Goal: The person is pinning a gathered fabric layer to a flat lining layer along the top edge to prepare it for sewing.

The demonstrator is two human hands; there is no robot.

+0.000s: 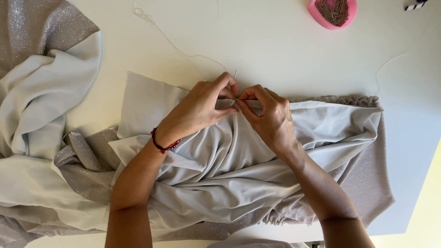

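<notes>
A pale grey fabric point(220, 160) with a glittery reverse lies bunched on the white table point(275, 41). My left hand point(202, 108), with a red bead bracelet at the wrist, pinches the fabric's far folded edge together with a thin needle point(235, 74) that sticks up past the fingertips. My right hand point(268, 115) pinches the same edge right beside it, fingertips touching the left hand's. A light thread point(183, 53) runs from the needle across the table toward the far left.
A pink dish of pins point(333, 12) sits at the far edge. More of the grey and glittery cloth point(41, 92) is heaped on the left. Another loose thread point(383, 69) lies at the right. The table's right edge point(425, 174) runs diagonally.
</notes>
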